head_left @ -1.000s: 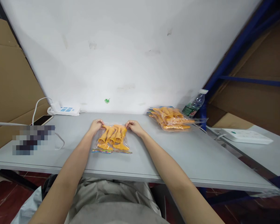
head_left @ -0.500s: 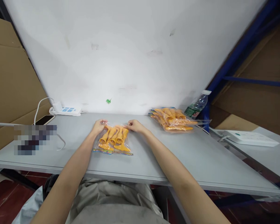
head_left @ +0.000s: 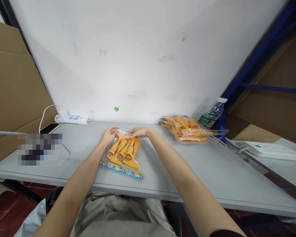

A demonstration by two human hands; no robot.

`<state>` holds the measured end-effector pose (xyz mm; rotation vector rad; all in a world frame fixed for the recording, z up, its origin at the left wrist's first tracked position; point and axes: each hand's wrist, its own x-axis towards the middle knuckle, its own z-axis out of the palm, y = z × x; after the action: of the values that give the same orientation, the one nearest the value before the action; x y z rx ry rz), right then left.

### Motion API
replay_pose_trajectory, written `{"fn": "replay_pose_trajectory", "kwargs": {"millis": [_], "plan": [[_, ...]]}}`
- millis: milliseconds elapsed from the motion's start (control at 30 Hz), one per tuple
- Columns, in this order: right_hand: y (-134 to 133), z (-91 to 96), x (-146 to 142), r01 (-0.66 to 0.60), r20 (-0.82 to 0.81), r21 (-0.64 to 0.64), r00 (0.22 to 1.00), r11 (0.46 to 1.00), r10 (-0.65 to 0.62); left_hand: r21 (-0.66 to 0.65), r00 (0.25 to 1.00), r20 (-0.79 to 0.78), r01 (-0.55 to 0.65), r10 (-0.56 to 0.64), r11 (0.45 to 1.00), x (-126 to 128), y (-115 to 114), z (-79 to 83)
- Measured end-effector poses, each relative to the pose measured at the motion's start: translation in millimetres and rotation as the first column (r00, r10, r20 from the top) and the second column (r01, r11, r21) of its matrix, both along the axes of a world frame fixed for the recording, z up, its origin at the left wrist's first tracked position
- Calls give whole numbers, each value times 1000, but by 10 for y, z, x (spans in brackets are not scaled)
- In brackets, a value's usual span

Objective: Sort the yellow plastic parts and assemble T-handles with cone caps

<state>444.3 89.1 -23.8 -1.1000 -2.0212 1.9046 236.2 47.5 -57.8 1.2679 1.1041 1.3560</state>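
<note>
A clear plastic bag (head_left: pixel 123 166) is in front of me on the grey table, its colourful printed strip toward me. Inside lie several orange plastic pieces (head_left: pixel 129 151), hollow and flared at one end. My left hand (head_left: pixel 110 134) pinches the bag's far left corner. At the far edge, right of the middle, the fingers of my right hand (head_left: pixel 137 132) are closed on the same bag. Both hands keep that far edge raised a little, and the printed edge points toward the table's front.
More filled bags of orange pieces (head_left: pixel 185 130) are piled at the back right, beside a plastic bottle (head_left: pixel 213 113). A power strip (head_left: pixel 76 118) and a phone (head_left: pixel 50 128) lie at the back left. Another white power strip (head_left: pixel 273 150) is at far right. A wall (head_left: pixel 143 65) stands behind the table (head_left: pixel 160 171).
My right hand has moved left along the far edge, closer to my left hand. The bag has tipped up, so its printed strip shows more fully and lies nearer me.
</note>
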Motion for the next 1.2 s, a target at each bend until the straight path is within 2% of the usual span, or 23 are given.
{"fn": "replay_pose_trajectory", "kwargs": {"millis": [167,267,400,500,567,667,733,833,900,967,1033,1067,1133,1200], "plan": [[-57,-59,-46,77,-20,-112,997,991,-80,32,998,3,-69,69,997,20,4,1],[-95,-55,10,164,-100,-159,978,974,-181,25,984,33,-174,173,984,-10,28,0],[-141,5,149,291,-160,-184,933,939,-321,-60,941,39,-334,336,941,-108,86,-30],[-193,101,287,414,-229,-155,868,897,-441,-128,902,48,-420,428,899,-181,135,-69],[-224,175,392,537,-310,-123,778,834,-547,-160,892,48,-437,449,885,-212,161,-95],[-228,268,570,720,-432,-131,578,682,-693,-156,898,29,-430,439,889,-224,180,-127],[-193,311,700,824,-493,-194,387,532,-779,-138,905,16,-420,426,897,-215,180,-139],[-120,353,909,924,-567,-296,34,243,-823,-124,908,-6,-416,418,901,-194,168,-136],[-89,369,1055,934,-593,-355,-207,22,-779,-125,907,-17,-420,421,899,-185,156,-124],[-84,371,1202,901,-583,-397,-395,-175,-710,-132,906,-26,-422,423,897,-181,145,-110],[-96,351,1346,878,-569,-375,-472,-299,-673,-138,906,-37,-422,421,896,-179,136,-98],[-103,333,1415,877,-569,-343,-478,-335,-669,-139,907,-43,-421,419,896,-178,133,-94],[-109,284,1542,879,-556,-263,-475,-397,-682,-139,907,-58,-420,416,897,-174,130,-92],[-103,235,1647,885,-538,-188,-456,-426,-709,-131,908,-69,-420,414,898,-168,130,-98]]}}
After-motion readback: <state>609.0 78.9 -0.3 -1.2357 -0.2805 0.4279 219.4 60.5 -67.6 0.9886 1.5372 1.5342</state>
